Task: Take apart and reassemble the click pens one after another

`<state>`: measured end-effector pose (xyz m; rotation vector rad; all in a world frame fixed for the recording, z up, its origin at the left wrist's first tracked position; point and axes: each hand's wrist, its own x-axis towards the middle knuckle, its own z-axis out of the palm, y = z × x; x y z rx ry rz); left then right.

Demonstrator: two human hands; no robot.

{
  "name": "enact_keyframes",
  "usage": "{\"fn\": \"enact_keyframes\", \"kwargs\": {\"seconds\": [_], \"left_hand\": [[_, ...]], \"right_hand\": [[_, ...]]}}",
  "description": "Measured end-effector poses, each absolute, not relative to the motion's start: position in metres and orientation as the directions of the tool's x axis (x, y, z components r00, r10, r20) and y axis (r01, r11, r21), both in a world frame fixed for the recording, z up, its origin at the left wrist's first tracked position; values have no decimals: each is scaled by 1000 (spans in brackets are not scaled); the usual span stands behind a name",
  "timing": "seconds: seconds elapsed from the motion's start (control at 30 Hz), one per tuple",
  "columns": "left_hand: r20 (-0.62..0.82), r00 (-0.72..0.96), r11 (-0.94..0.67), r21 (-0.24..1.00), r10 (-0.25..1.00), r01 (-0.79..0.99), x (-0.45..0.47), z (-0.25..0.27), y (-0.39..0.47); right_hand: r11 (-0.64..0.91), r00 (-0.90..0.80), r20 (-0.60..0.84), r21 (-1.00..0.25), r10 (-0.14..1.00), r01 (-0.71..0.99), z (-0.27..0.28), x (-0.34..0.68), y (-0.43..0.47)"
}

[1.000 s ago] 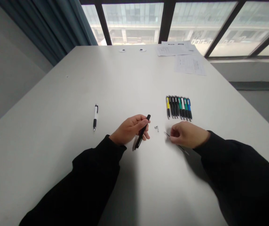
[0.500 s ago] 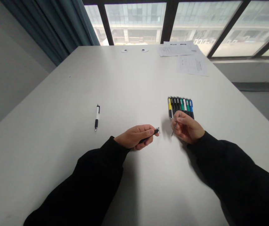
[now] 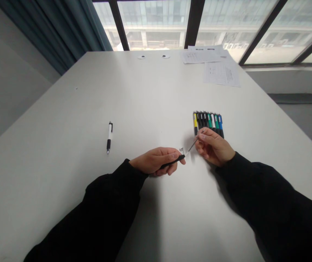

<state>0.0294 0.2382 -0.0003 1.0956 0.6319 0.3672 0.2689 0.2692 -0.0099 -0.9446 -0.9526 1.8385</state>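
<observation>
My left hand (image 3: 163, 160) is closed around a black pen barrel (image 3: 174, 161), whose end points right. A small pale and silver piece (image 3: 182, 150) shows just beyond the fingertips; whether the hand holds it I cannot tell. Between thumb and fingers my right hand (image 3: 213, 145) pinches a thin pen refill (image 3: 194, 144). The refill slants down to the left, its lower tip close to the barrel's end. Behind the right hand lies a row of several pens (image 3: 207, 120) in yellow, black, green, white and blue, their lower parts partly hidden by that hand.
A white pen with a black grip (image 3: 109, 136) lies on the white table (image 3: 134, 102) to the left. Paper sheets (image 3: 221, 72) rest at the far right. Two small white oval pieces (image 3: 166, 56) are at the far edge, before the windows.
The refill has tilted and moved left, bringing its tip near the barrel in my left hand. The barrel's end has dropped slightly, apart from the small silver piece. The view has shifted slightly.
</observation>
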Motion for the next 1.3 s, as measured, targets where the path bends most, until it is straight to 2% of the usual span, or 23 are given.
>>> {"fn": "enact_keyframes", "kwargs": {"seconds": [0.33, 0.5, 0.6, 0.73, 0.9, 0.97, 1.3], "left_hand": [[-309, 797, 424, 902, 519, 74, 32, -2, 239], [-317, 713, 487, 873, 625, -39, 38, -5, 237], [-313, 658, 496, 862, 685, -106, 44, -9, 234], [-282, 665, 440, 894, 692, -78, 51, -11, 229], [-273, 657, 427, 901, 702, -81, 55, -9, 227], [-271, 677, 432, 899, 685, -77, 55, -8, 227], [-325, 658, 474, 879, 679, -55, 54, -13, 229]], "right_hand": [[-329, -389, -192, -888, 901, -322, -8, 266, 268], [-267, -357, -143, -907, 923, -327, -12, 266, 267], [-212, -426, -106, -954, 899, -211, -15, 265, 264], [-134, -506, -88, -989, 858, -56, -18, 266, 262], [-198, -514, -68, -959, 855, -203, -24, 270, 265], [-193, -512, -61, -958, 857, -210, -27, 271, 265], [-104, -577, -127, -992, 807, 73, -17, 272, 261]]}}
